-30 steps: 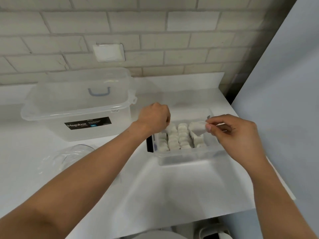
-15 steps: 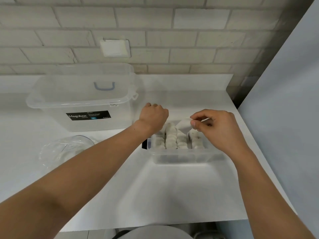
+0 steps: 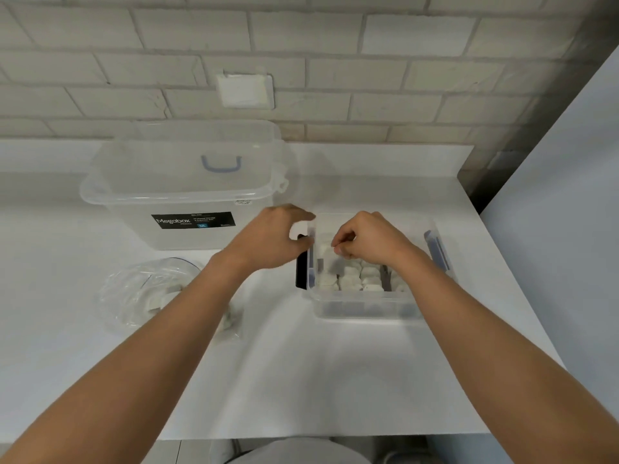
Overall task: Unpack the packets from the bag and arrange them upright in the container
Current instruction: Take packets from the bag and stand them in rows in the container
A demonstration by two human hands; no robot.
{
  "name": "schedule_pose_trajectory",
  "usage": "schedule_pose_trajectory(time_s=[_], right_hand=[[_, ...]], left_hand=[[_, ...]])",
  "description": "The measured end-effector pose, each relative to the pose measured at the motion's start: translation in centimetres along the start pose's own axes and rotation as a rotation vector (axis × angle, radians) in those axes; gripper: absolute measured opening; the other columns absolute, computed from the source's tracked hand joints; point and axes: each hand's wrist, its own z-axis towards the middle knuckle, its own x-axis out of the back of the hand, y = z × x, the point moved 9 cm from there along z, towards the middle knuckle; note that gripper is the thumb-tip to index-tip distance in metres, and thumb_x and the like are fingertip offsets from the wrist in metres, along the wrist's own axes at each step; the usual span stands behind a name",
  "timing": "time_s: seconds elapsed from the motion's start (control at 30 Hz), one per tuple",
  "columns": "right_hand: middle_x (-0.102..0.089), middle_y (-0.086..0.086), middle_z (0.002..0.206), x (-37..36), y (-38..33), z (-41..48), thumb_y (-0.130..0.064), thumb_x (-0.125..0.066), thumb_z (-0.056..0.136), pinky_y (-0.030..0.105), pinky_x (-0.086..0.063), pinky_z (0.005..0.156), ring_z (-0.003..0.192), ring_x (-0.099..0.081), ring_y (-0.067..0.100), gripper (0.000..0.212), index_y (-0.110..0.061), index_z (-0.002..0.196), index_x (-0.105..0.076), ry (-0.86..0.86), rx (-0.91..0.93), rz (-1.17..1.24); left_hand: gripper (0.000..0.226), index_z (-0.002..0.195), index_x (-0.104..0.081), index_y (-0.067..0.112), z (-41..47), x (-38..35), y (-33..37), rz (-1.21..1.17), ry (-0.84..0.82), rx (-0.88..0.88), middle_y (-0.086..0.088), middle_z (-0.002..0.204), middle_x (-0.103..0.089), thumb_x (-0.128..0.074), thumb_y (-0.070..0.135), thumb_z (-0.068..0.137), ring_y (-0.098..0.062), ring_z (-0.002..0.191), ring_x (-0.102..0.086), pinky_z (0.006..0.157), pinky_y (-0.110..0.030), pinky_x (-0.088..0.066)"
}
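A small clear container (image 3: 365, 309) stands on the white counter, right of centre, with several white packets (image 3: 355, 277) standing upright in rows inside. My right hand (image 3: 368, 239) hovers over its left half and pinches a white packet (image 3: 326, 249) between thumb and fingertips, lowering it into the box. My left hand (image 3: 271, 239) grips the container's left rim by the dark clip (image 3: 301, 272). A crumpled clear plastic bag (image 3: 147, 289) lies to the left with a few white packets still inside, partly hidden by my left forearm.
A large clear lidded storage box (image 3: 187, 192) with a black label stands at the back left against the brick wall. A grey panel (image 3: 562, 195) bounds the counter on the right. The counter's front edge (image 3: 301, 437) runs near the bottom.
My right hand carried the packet from the container's right side leftwards and down into the left half. My left hand shifted from above the packets to the left rim.
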Motion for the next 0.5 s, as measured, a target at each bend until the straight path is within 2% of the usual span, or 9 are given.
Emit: schedule_pose_trajectory(time_s=[0.1, 0.2, 0.3, 0.5], right_hand=[[-0.072, -0.013, 0.074, -0.4, 0.3, 0.7, -0.008, -0.073, 0.088, 0.027, -0.061, 0.077, 0.068, -0.071, 0.004, 0.014, -0.019, 0.091, -0.082, -0.001, -0.026, -0.021], [-0.073, -0.012, 0.075, 0.2, 0.4, 1.0, -0.010, -0.074, 0.088, 0.024, -0.060, 0.073, 0.065, -0.070, 0.002, 0.013, -0.021, 0.091, -0.081, 0.051, -0.030, -0.021], [-0.067, -0.017, 0.072, 0.7, -0.1, 1.1, -0.014, -0.074, 0.089, 0.017, -0.050, 0.068, 0.071, -0.067, 0.000, 0.011, -0.021, 0.095, -0.080, 0.128, -0.017, -0.042], [-0.066, -0.015, 0.073, -0.3, -0.2, 1.9, -0.015, -0.075, 0.089, 0.022, -0.050, 0.074, 0.075, -0.064, 0.003, 0.011, -0.019, 0.098, -0.081, 0.104, -0.023, -0.049]], left_hand=[[0.047, 0.139, -0.059, 0.019, -0.5, -1.3, -0.5, 0.021, -0.046, -0.037, 0.002, 0.144, -0.057, -0.063, 0.028, 0.094, -0.018, 0.133, -0.053, 0.110, -0.024, -0.035], [0.050, 0.141, -0.057, 0.022, -0.7, -1.4, -0.6, -0.015, -0.045, -0.050, 0.005, 0.145, -0.056, -0.063, 0.036, 0.094, -0.016, 0.133, -0.052, 0.112, -0.028, -0.038], [0.052, 0.142, -0.055, 0.023, -0.9, -1.4, -0.7, -0.029, -0.041, -0.063, 0.005, 0.146, -0.056, -0.064, 0.040, 0.095, -0.016, 0.133, -0.052, 0.111, -0.030, -0.039], [0.052, 0.143, -0.055, 0.022, -0.9, -1.7, -1.2, -0.015, -0.059, -0.061, 0.005, 0.147, -0.056, -0.061, 0.040, 0.095, -0.017, 0.135, -0.050, 0.112, -0.028, -0.036]])
